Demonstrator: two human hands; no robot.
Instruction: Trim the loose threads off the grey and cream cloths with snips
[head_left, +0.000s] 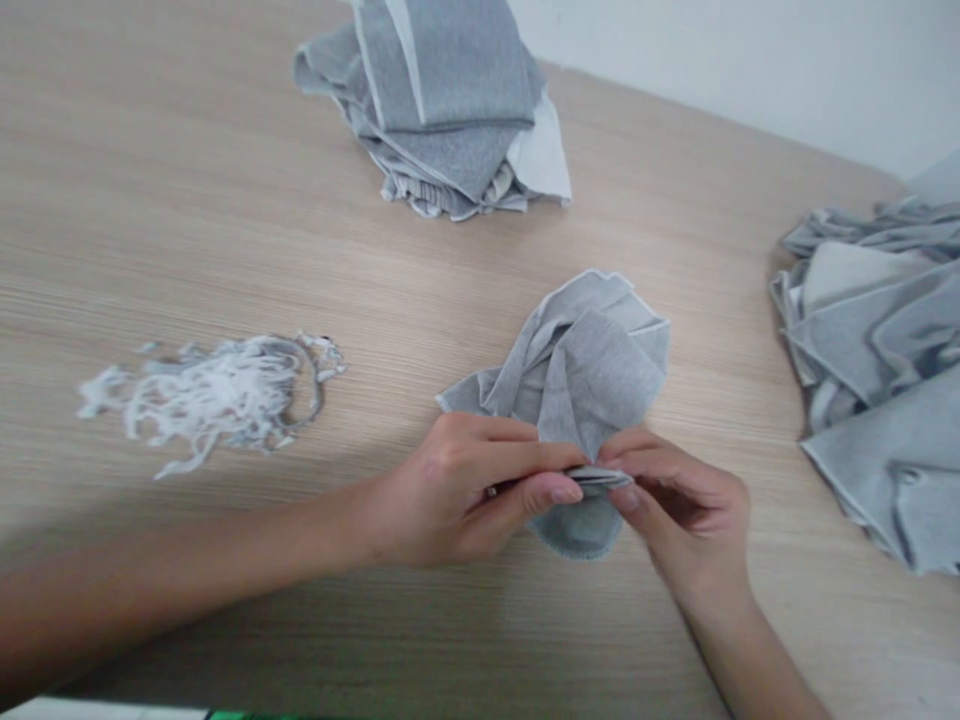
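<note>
A grey fabric piece [607,365] with pale stitched edges lies crumpled on the table, its near part gathered up between both hands. My left hand [487,485] is closed, pinching the folded layers between thumb and fingers. From the other side, my right hand [675,495] grips the edge of the same fold with its thumb and fingertips. A rounded end of the fabric hangs below the pinch. Whether anything small sits inside the fold is hidden.
White thread scraps [217,395] lie heaped at left on the wooden table [135,220]. A pile of folded grey fabric pieces [465,80] sits at the back, and a larger grey fabric pile [885,350] at right. A white wall [750,60] rises behind.
</note>
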